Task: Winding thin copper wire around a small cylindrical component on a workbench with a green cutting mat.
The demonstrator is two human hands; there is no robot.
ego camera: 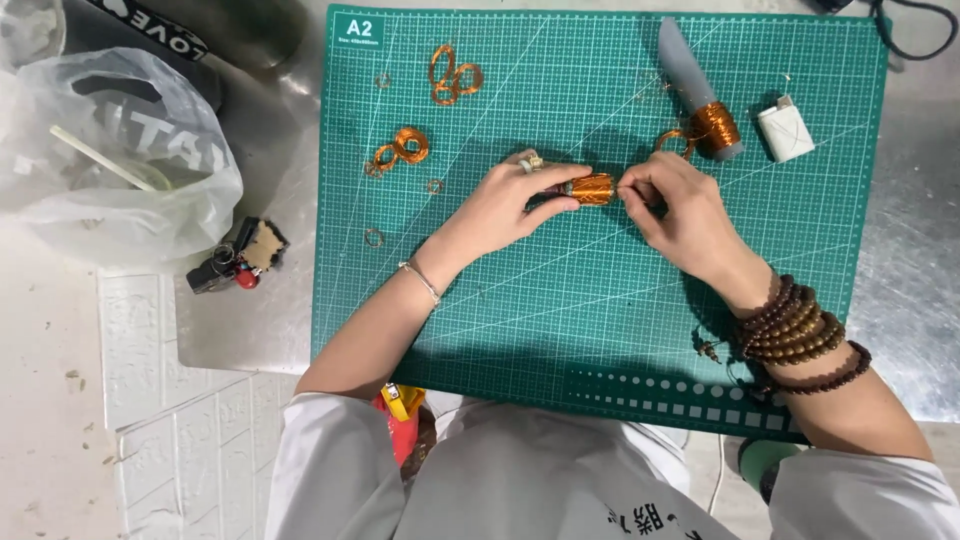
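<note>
Green gridded cutting mat on a metal bench: both hands are working a small copper-wire coil at mid-mat.

Lying between the two hands, the small cylindrical coil of orange copper wire is being gripped at its left end by the left hand, thumb and fingers pressed onto it. The right hand is pinching at the coil's right end with fingertips closed together, probably on a wire strand too fine to confirm. Winding looks well advanced, since the coil is already full. Several loose copper-wire rings are lying finished at upper left. A grey tapered mandrel wrapped in copper wire and a white lighter are resting beyond the right hand. A clear plastic bag is sitting off the mat.
</note>
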